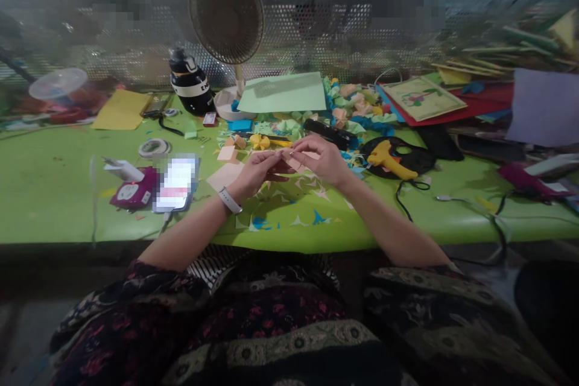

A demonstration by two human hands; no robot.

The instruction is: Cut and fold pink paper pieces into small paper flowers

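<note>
Over the middle of the green table, my left hand (260, 174) and my right hand (322, 160) meet at a small piece of peach paper (296, 163). The fingers of both hands are closed on it, and they partly hide its shape. Left of my left hand lie flat peach paper squares (226, 175). Just beyond my hands sit a folded yellow paper piece (260, 142) and a black stapler-like tool (330, 132). Paper scraps (289, 202) in peach, white and blue are strewn below my hands.
A yellow glue gun (391, 160) rests on a black mat to the right. On the left are a phone (176, 184), a purple power adapter (133, 190) and a tape roll (154, 148). A fan (226, 12) and a black bottle (192, 84) stand behind, beside heaped coloured paper (353, 102).
</note>
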